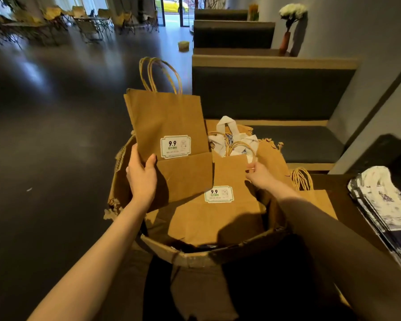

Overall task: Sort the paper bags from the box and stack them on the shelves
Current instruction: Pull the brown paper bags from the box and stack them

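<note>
Left hand (142, 179) grips raised paper bag (169, 126) above box (195, 253).

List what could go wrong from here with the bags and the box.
1. The left hand pinches the raised brown bag only at its lower edge, so it may flop or slip.
2. The right hand reaches at the twisted handles of the next bag in the box; those loops lie tangled with a white bag, which might drag out too.
3. The box's torn rim could snag paper.
</note>
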`<state>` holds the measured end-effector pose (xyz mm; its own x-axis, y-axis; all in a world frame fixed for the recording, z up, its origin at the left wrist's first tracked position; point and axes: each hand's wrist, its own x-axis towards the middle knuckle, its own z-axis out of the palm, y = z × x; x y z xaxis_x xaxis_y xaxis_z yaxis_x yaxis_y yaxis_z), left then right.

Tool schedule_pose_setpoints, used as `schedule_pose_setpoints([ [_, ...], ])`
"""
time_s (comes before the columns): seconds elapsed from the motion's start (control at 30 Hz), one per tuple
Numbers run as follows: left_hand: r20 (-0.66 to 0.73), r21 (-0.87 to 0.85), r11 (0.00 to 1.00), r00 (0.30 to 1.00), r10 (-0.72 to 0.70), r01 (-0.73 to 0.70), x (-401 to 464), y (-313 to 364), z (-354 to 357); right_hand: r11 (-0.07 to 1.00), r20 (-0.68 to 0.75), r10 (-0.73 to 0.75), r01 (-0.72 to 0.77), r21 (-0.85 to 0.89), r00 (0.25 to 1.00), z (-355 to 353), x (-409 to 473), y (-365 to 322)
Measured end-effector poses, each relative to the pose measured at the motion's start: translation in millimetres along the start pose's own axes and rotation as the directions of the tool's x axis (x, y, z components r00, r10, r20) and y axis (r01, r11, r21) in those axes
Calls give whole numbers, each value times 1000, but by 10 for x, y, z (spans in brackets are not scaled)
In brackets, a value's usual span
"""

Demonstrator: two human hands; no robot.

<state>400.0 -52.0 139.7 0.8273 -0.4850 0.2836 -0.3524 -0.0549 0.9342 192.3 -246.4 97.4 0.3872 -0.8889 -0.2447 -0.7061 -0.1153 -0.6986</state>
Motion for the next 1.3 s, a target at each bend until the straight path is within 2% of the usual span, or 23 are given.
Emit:
schedule_pose_setpoints([
  [0.1,-11,32,999,1000,-20,20,55,-80,0,996,29,53,-51,-78,998,82,183,176],
  [0.23,-24,4,998,998,-61,61,85,-105,5,989,71,117,-110,-95,991,218,332,333],
  [0.4,-2,-9,1000,1000,-20,20,52,-79,18,976,-1,217,-217,-36,976,175,13,17],
  [0.5,1,-26,1000,1000,-4,4,23,-39,12,967,10,251,-250,-54,968,163,-74,-36],
  [0.67,-17,-35,999,999,-35,34,31,-65,-1,957,74,276,-281,75,958,132,-119,-59],
  [0.8,-34,-51,998,998,-48,46,37,-33,10,985,84,174,-175,-6,981,83,-119,-59],
  [1.0,-88,-144,987,993,-83,70,67,60,-14,998,-117,-43,36,-58,992,-130,-237,-210],
  [1.1,-89,-114,993,995,-35,25,72,180,-26,981,-309,-175,141,-131,935,-298,-432,-380],
  [1.23,-83,27,999,996,-26,29,93,257,-19,962,-468,-268,204,-183,842,-516,-730,-594],
  [1.3,-66,59,997,997,-46,50,100,272,0,946,-546,-325,257,-199,772,-623,-866,-669],
])
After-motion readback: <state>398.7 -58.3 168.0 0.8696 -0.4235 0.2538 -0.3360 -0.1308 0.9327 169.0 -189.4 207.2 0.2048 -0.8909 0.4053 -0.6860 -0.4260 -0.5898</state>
